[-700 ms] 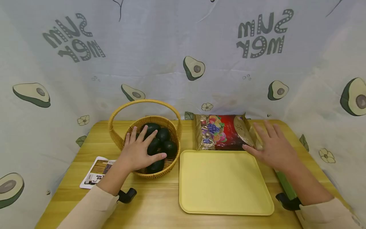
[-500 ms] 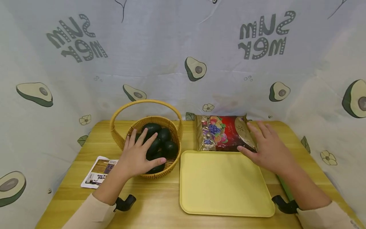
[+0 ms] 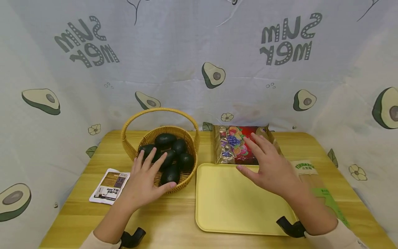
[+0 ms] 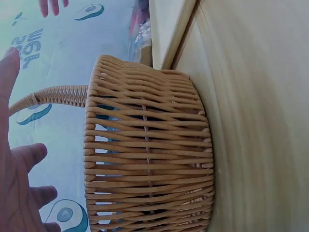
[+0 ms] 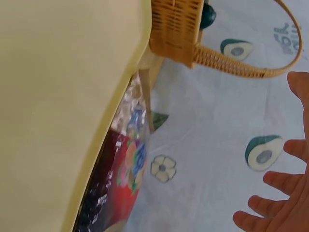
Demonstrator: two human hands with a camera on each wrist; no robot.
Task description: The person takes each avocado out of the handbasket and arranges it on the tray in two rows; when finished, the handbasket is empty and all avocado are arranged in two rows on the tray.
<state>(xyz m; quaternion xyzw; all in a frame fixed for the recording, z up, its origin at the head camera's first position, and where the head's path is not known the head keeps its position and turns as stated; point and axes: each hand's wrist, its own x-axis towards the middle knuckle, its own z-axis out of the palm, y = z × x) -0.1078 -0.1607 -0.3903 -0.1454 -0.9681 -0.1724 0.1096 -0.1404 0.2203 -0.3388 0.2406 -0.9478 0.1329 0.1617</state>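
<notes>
We are holding nothing: our left hand [image 3: 143, 181] is hovering with fingers spread and straight over the near rim of the wicker basket [image 3: 130, 149], and our right hand [image 3: 269, 168] is hanging equally wide over the far edge of the yellow tray [image 3: 230, 204], its fingertips reaching above the red sweets bag [image 3: 234, 145]. Going from largest down, the desk [image 3: 174, 221] is carrying the tray at its near middle, the basket toward the far left, the bag at the far edge behind the tray, a green-printed packet [image 3: 314, 180] by the right edge and a small card [image 3: 109, 186] by the left edge. We are judging that a careless left hand could be tipping the light basket by its rim and spilling its load. The avocados [image 3: 174, 159] are sitting heaped inside it, dark green, smooth and oval, touching one another.
</notes>
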